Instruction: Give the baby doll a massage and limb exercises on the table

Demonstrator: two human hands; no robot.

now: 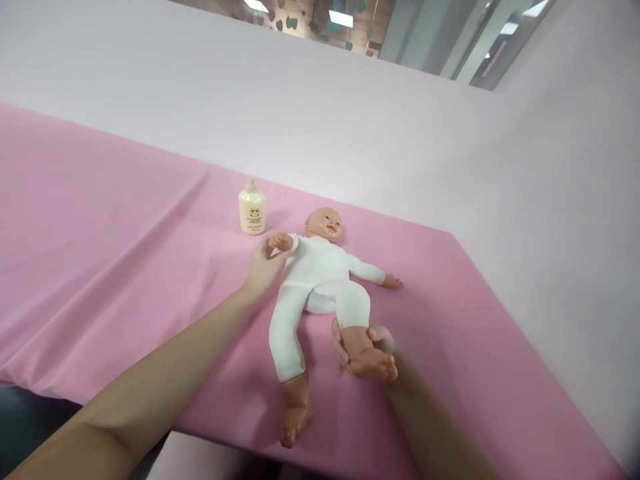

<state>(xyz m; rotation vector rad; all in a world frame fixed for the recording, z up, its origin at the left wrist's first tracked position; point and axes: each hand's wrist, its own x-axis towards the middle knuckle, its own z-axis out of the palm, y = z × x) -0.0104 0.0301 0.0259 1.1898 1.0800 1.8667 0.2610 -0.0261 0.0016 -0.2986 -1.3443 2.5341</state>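
Observation:
A baby doll with a white cloth body lies on its back on the pink sheet, its head toward the wall. My left hand is closed around the doll's hand on the left side. Around the doll's lower leg on the right, my right hand is wrapped from beneath, partly hidden behind that leg. This leg is bent and raised off the sheet, while the other one lies straight toward me. The doll's other arm stretches out to the right, touched by neither hand.
A cream-coloured pump bottle stands upright left of the doll's head. The pink sheet covers the table and has folds on the left. White walls rise behind and to the right, with a window above.

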